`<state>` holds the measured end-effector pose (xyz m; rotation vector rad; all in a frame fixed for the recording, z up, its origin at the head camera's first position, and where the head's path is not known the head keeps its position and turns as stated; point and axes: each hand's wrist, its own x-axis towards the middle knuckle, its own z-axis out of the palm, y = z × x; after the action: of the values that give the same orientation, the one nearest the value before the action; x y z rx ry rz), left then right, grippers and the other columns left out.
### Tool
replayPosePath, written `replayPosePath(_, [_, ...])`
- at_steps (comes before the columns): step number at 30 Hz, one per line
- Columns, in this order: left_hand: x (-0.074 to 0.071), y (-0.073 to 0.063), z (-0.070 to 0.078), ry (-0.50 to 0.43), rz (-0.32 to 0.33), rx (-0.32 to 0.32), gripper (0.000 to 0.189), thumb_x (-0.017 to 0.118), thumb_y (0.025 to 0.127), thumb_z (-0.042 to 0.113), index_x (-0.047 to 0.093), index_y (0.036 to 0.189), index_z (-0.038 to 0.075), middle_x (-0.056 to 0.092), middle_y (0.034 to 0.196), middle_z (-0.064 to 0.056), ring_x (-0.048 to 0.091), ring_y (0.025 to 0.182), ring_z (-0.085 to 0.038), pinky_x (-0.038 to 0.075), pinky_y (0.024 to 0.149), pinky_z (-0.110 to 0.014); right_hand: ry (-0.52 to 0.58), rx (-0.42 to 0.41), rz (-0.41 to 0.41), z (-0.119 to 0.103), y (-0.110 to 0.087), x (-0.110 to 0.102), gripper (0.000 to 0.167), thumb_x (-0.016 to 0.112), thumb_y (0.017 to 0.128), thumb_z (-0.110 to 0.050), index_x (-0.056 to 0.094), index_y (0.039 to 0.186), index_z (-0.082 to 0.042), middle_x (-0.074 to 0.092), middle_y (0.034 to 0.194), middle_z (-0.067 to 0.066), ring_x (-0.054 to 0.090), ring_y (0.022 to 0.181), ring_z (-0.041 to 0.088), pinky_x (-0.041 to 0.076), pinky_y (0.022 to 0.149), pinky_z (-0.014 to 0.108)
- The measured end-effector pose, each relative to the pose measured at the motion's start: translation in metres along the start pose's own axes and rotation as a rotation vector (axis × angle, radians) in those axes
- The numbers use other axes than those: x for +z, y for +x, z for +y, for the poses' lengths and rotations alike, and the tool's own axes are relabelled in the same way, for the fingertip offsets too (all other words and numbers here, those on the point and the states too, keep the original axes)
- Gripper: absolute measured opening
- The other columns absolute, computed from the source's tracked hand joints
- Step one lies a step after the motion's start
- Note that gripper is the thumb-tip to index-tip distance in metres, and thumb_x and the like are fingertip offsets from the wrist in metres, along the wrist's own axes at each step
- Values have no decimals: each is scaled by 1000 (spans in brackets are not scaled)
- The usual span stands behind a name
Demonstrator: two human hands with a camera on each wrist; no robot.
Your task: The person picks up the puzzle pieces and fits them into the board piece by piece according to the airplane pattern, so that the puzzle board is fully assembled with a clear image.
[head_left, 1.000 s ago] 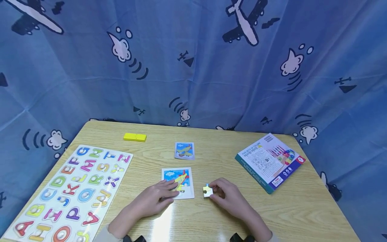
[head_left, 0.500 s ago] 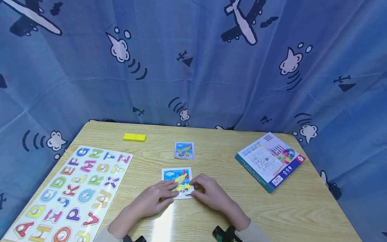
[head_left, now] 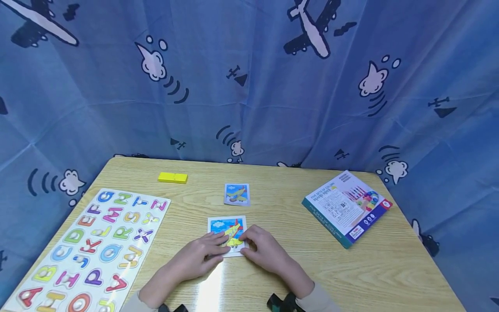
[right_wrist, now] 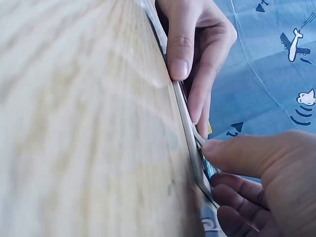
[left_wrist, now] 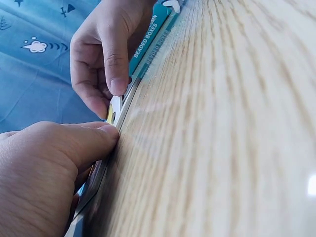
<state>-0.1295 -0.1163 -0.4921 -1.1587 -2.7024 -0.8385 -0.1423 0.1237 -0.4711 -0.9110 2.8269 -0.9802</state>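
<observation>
A small jigsaw puzzle (head_left: 227, 217) with a white frame lies on the table in the head view, showing a yellow and red aeroplane on blue sky. My left hand (head_left: 204, 253) rests on its lower left part, fingers extended over the picture and thumb at the near edge. At the lower right corner, my right hand (head_left: 267, 251) pinches a puzzle piece (left_wrist: 116, 106) between thumb and fingers, tilted against the frame in the left wrist view. The fingers mostly hide the piece in the head view. Behind the puzzle lies a matching aeroplane picture card (head_left: 237, 194).
On the left lies a white alphabet board (head_left: 153, 225) with colourful knobbed letters. A yellow block (head_left: 173, 177) sits near the back edge. A boxed bead set (head_left: 347, 208) lies at the right. Behind the table hangs a blue aeroplane curtain (head_left: 249, 86).
My right hand has moved left with the puzzle piece, from the table right of the puzzle onto its lower right corner. My left hand has stayed on the puzzle.
</observation>
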Motion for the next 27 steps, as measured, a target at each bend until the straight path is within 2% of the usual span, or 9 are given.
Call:
replayPosePath(7, [1,-1,0,5,6,-2,28,64,90,25,69,118,19,57,134,0,50,128,-19,40,110,-40,-43,-3,3,-1,-1,2,18,73,82,-15,69,99,-10,58,98,-3,48,81,7,46,68,18])
replayPosePath(11, [1,-1,1,5,8,-1,28,64,90,25,69,118,19,57,134,0,50,128,-19,40,109,-40,-62,-20,-32,0,-2,1,15,71,85,-16,70,99,-9,56,101,-2,49,86,8,47,71,19])
replayPosePath(16, [0,0,1,9,5,7,29,63,91,26,68,118,19,57,135,0,51,128,-21,42,108,-40,-196,-111,-71,1,-3,-3,19,67,89,-19,73,103,-9,55,102,-1,48,93,11,49,76,23])
replayPosePath(20, [-1,0,0,1,2,7,29,63,91,25,68,118,18,57,135,-1,50,128,-21,41,108,-41,-274,-180,-73,-1,-5,-5,23,65,90,-21,73,109,-10,56,102,0,47,93,12,49,75,23])
replayPosePath(23, [0,-1,0,-5,7,14,29,63,91,25,68,118,18,57,135,-1,50,128,-21,40,109,-41,-270,-168,-90,-2,-6,-7,26,64,91,-22,71,112,-8,56,103,0,48,91,10,50,75,22])
replayPosePath(27, [2,-1,1,-10,22,28,30,64,90,24,68,119,16,55,137,-2,50,128,-21,40,109,-41,-214,-85,-134,-2,-7,-12,29,62,92,-25,68,116,-9,58,107,-1,54,94,8,52,81,24])
